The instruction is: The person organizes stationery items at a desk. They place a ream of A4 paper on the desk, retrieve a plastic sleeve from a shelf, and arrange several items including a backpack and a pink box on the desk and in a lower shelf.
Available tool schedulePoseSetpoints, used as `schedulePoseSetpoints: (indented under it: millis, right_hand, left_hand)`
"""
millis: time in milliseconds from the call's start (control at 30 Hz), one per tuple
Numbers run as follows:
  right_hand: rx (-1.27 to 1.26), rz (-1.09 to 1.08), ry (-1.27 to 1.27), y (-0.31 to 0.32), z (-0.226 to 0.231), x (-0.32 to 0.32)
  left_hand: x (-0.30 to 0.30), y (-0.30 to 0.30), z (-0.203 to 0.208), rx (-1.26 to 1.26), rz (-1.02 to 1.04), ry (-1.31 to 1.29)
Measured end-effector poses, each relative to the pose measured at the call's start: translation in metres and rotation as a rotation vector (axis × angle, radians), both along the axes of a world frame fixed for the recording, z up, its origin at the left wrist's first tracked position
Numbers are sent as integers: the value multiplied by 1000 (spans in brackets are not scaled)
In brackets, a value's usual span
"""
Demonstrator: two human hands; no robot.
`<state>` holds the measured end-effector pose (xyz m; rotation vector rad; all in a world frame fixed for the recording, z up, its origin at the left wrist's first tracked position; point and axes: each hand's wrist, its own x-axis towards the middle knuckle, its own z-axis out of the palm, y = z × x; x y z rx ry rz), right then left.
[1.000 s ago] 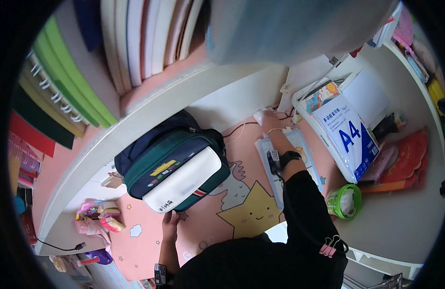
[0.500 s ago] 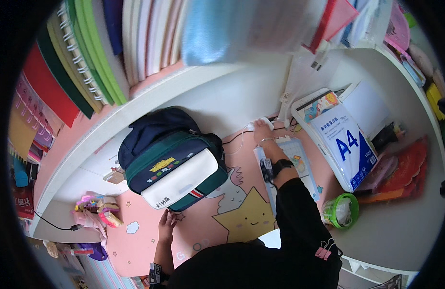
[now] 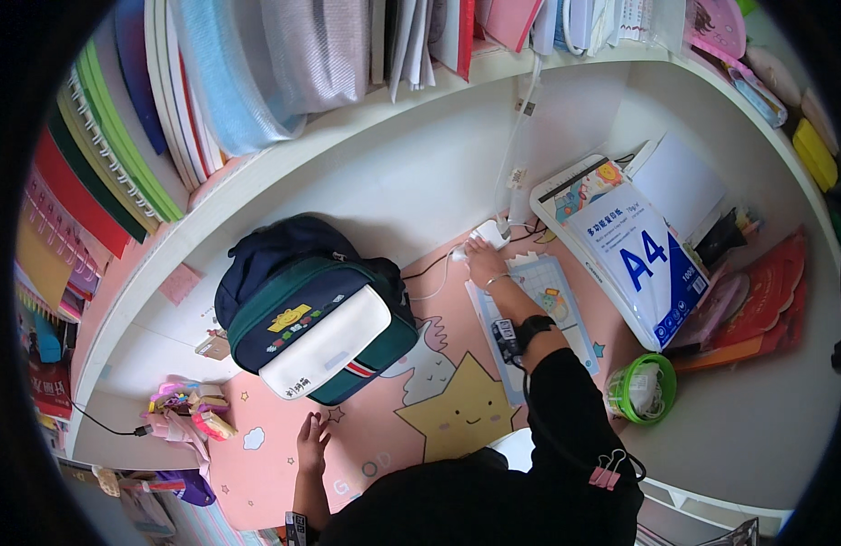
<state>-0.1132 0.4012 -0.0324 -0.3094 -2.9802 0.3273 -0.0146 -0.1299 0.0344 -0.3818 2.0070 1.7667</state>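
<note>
My right hand (image 3: 484, 264), with a bracelet at the wrist, reaches across the desk. Its fingers close on a white power strip (image 3: 496, 234) by the back wall. A white cable end (image 3: 458, 254) lies beside those fingertips; exactly how they grip is hard to see. My left hand (image 3: 313, 446) rests over the pink desk mat (image 3: 284, 491), fingers apart and holding nothing. Just beyond it stands a navy and green backpack (image 3: 347, 273) with a white front flap, apart from the fingers. Under my right forearm lies a light blue illustrated board (image 3: 566, 305).
A white-and-blue paper pack (image 3: 643, 264) leans at the right, beside red folders (image 3: 761, 300). A green basket (image 3: 652, 391) holds white cables. Books (image 3: 102, 136) fill the shelf above. Small toys and pouches (image 3: 188, 409) sit at the left.
My left hand has drawn back slightly from the backpack's lower edge, and its fingers have spread. My right hand remains at the power strip. The view has shifted, showing more of the upper shelf.
</note>
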Motion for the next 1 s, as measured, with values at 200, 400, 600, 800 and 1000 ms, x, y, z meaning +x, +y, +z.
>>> schedulePoseSetpoints:
  millis: [200, 400, 600, 800, 1000]
  right_hand:
    - [-17, -415, -70, 28, 28, 14]
    - [-295, -505, 71, 34, 9, -24]
    - [-377, -205, 120, 53, -47, -54]
    - [-9, 119, -42, -1, 4, -14]
    - [-288, -125, 277, -63, 42, 12]
  left_hand:
    - [7, -7, -3, 8, 51, -18]
    - [3, 1, 0, -27, 43, -20]
    - [1, 5, 0, -20, 7, -11]
    - [1, 3, -3, -4, -28, -7]
    - [8, -8, -5, 16, 7, 7]
